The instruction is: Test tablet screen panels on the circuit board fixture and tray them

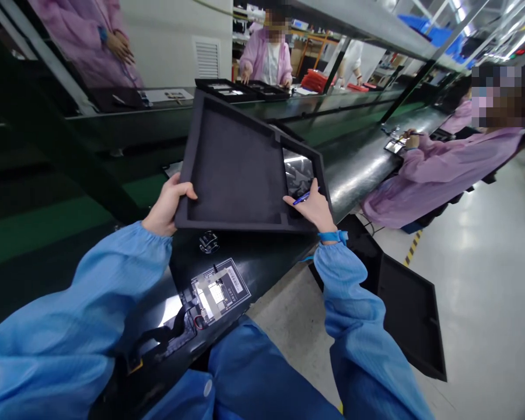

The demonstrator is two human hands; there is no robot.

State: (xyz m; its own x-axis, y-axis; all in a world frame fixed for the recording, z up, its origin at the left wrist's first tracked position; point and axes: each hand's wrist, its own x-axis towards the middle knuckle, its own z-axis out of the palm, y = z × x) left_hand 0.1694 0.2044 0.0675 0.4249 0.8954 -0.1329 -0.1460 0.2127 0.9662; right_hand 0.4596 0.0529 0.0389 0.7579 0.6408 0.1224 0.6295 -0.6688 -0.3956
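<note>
I hold a black foam tray (236, 169) tilted up above the workbench edge. My left hand (168, 204) grips its near left corner, thumb on top. My right hand (315, 209) holds the near right corner and also pinches a blue pen (301, 199). The tray has one large empty recess and a small right-hand pocket with a shiny bagged part (298, 175). Below the tray on the bench lies an open device with a circuit board (219, 291) and a small metal clip (209, 241).
A dark conveyor bench (359, 163) runs away to the right. A person in a pink coat (437, 169) works at it on the right; two more stand at the far side. Another black tray (411, 309) leans by my right knee. More trays (240, 88) sit beyond.
</note>
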